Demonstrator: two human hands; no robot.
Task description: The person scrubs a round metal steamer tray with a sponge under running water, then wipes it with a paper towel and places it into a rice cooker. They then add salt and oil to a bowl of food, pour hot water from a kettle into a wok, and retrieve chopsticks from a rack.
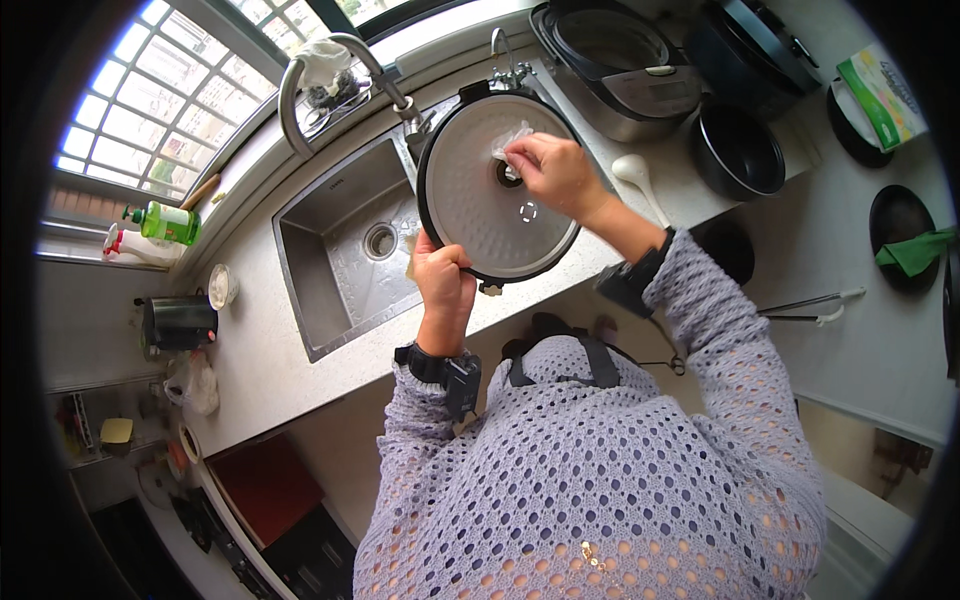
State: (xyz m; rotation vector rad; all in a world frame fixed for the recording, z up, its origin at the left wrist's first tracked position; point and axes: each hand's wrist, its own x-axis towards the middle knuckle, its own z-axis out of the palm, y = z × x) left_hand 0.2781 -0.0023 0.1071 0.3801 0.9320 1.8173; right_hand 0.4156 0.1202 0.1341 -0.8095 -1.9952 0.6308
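A round metal inner lid (480, 202) with a dark rim, which looks like part of a rice cooker, is held up over the sink's right side. My left hand (444, 281) grips its lower left edge, thumb on the face. Between the fingertips of my right hand (556, 169) is a crumpled white tissue (511, 141), pressed at the dark round hole near the lid's middle. What lies behind the lid is hidden.
Left of the lid is a stainless steel sink (345, 262) under a curved faucet (289, 97). An open rice cooker (630, 90), a black inner pot (739, 154) and a white ladle (634, 172) stand to the right. A green soap bottle (169, 223) is by the window.
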